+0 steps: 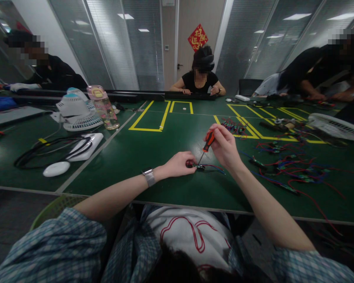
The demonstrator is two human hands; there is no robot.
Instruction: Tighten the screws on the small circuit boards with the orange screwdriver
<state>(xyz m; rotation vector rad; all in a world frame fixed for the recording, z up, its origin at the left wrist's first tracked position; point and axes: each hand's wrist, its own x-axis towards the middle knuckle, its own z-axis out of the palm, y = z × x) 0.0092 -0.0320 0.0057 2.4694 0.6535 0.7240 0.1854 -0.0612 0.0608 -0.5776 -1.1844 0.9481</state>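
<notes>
My right hand (pixel 223 145) is closed around the orange and black handle of a screwdriver (pixel 209 142), held at a slant. Its shaft points down to a small green circuit board (pixel 200 167), and the tip appears to touch it. Red and blue wires (pixel 214 168) trail from the board to the right across the green table. My left hand (pixel 183 164) rests on the tabletop with its fingers pinched on the left end of the board, where red wire shows between them. A watch with a metal band is on my left wrist.
Several wired circuit boards (pixel 301 177) lie spread at the right, with another bundle (pixel 233 126) behind my right hand. At the left stand a white fan (pixel 76 110), a bottle (pixel 104 108) and a coiled black cable (pixel 47 151). Co-workers sit across and at both sides.
</notes>
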